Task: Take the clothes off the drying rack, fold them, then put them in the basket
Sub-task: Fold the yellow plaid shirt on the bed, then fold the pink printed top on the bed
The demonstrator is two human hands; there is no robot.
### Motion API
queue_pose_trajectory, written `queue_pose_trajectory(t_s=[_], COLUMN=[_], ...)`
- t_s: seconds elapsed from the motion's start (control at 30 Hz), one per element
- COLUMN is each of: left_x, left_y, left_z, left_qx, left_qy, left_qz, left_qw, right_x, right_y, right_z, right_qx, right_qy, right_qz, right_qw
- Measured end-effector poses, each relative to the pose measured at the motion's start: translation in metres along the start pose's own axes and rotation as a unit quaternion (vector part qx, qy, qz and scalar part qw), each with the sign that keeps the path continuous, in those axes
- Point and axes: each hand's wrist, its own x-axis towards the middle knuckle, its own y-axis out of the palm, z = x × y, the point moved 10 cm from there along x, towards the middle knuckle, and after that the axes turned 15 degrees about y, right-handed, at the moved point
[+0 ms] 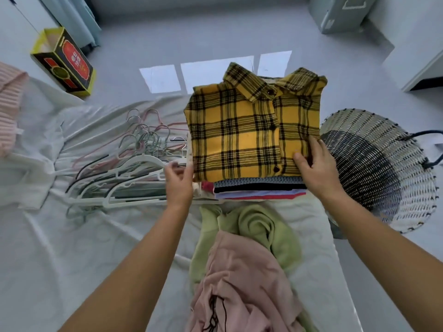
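Lying on top of a stack of folded clothes (259,189) at the far edge of the bed (72,236) is a folded yellow-and-black plaid flannel shirt (242,137), a soft, squarish packet with dark buttons down its placket. Its collar points away from the person, and its long axis runs near to far, tilted slightly right. The right grip (314,164), a bare hand, rests on the shirt's near right corner, with thumb and fingers spread flat on the cloth. The left grip (178,180) is at the stack's near left edge; it is blurred, so I cannot tell whether it holds anything. A woven wicker basket (383,168), round and open-weave, lies tipped just right of the stack. Thin plastic hangers (124,168) are piled on the wrinkled white sheet to the left. Crumpled green (259,226) and pink (239,283) garments lie nearer the person.
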Motion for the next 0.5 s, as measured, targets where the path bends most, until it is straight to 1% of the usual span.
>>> queue_pose_trajectory(t_s=[0.03,0.07,0.1,0.13,0.17,0.2,0.23,0.3,0.33,0.4,0.47,0.5], left_x=[-0.020,-0.046,-0.075,-0.106,-0.137,-0.165,-0.189,-0.224,-0.233,-0.239,-0.244,-0.249], left_y=[-0.010,-0.014,-0.015,-0.016,-0.018,-0.021,-0.025,-0.037,-0.044,-0.056,-0.062,-0.063], left_z=[0.022,0.049,0.075,0.102,0.125,0.143,0.158,0.175,0.177,0.169,0.154,0.147], left_qx=[0.028,0.059,0.092,0.126,0.163,0.199,0.226,0.230,0.223,0.226,0.207,0.177], left_qy=[-0.014,-0.046,-0.089,-0.132,-0.163,-0.181,-0.197,-0.232,-0.243,-0.236,-0.226,-0.222], left_qz=[-0.003,0.025,0.067,0.112,0.151,0.182,0.203,0.203,0.190,0.174,0.195,0.213], left_qw=[1.000,0.997,0.990,0.977,0.961,0.946,0.932,0.923,0.925,0.929,0.932,0.935], right_x=[-0.014,-0.032,-0.050,-0.068,-0.086,-0.102,-0.115,-0.141,-0.149,-0.155,-0.156,-0.160], right_y=[-0.007,-0.012,-0.014,-0.004,0.012,0.037,0.069,0.121,0.137,0.153,0.154,0.151], right_z=[-0.005,-0.016,-0.031,-0.052,-0.070,-0.087,-0.102,-0.120,-0.125,-0.126,-0.122,-0.115], right_qx=[0.042,0.092,0.146,0.183,0.202,0.199,0.180,0.111,0.073,0.028,-0.002,-0.004], right_qy=[-0.011,-0.013,-0.009,0.008,0.031,0.056,0.070,0.091,0.098,0.103,0.111,0.108], right_qz=[-0.037,-0.073,-0.101,-0.104,-0.078,-0.022,0.051,0.174,0.204,0.226,0.233,0.247], right_qw=[0.998,0.993,0.984,0.978,0.976,0.978,0.980,0.974,0.971,0.968,0.966,0.963])
